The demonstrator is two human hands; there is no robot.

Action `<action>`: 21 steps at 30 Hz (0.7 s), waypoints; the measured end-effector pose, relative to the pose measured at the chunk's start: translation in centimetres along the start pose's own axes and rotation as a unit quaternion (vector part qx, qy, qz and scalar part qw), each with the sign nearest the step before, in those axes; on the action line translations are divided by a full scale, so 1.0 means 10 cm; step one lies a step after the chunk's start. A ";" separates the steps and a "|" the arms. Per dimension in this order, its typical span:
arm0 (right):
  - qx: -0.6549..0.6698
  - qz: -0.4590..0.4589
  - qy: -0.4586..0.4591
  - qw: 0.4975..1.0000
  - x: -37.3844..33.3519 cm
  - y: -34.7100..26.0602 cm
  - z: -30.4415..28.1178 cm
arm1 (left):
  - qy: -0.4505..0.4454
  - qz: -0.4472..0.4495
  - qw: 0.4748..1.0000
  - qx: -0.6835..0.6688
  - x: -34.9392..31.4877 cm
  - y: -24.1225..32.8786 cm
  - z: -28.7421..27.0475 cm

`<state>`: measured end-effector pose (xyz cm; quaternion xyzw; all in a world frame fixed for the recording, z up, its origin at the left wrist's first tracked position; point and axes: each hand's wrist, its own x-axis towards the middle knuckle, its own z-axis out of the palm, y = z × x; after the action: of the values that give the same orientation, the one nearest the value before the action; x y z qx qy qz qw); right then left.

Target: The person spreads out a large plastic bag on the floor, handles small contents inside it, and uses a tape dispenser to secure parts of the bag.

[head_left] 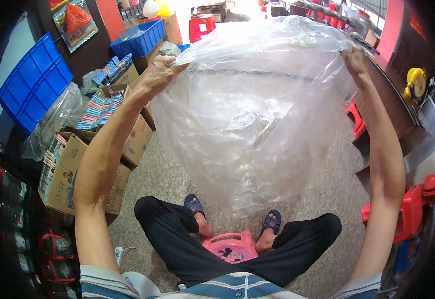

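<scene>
1. Our hands are raised well apart: the left hand [160, 73] is closed on the upper left corner of a clear bag [247, 124], the right hand [356, 62] on its upper right
2. The bag hangs between them above the floor [152, 187], left of the brown surface's [394, 97] near edge
3. We judge the spreading well along; we see nothing inside, and cannot tell whether the mouth is open
4. The film is thin, glossy and crinkled, tapering downward; the cardboard boxes [65, 174] look stiff, the pink stool [233, 244] smooth plastic

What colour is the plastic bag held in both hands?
The plastic bag is clear, slightly whitish; head view.
</scene>
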<state>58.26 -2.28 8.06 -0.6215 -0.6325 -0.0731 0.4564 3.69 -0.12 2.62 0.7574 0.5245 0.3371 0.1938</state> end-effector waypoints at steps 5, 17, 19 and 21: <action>0.027 -0.010 -0.007 1.000 -0.11 0.15 0.67 | 0.006 -0.011 0.988 0.156 -0.13 -0.07 -0.26; -0.040 0.012 -0.024 0.999 -0.02 -0.09 0.13 | -0.124 -0.050 0.957 -0.259 -0.22 -0.03 0.00; -0.042 0.011 -0.012 0.999 -0.06 -0.13 0.17 | -0.125 -0.048 0.960 -0.248 -0.25 0.04 -0.03; -0.032 0.013 -0.025 0.999 -0.04 -0.08 0.19 | -0.126 -0.044 0.962 -0.237 -0.26 0.03 -0.03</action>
<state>56.54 -1.52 7.07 -0.6455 -0.6327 -0.0721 0.4216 3.16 -2.65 2.22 0.7023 0.4339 0.3445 0.4470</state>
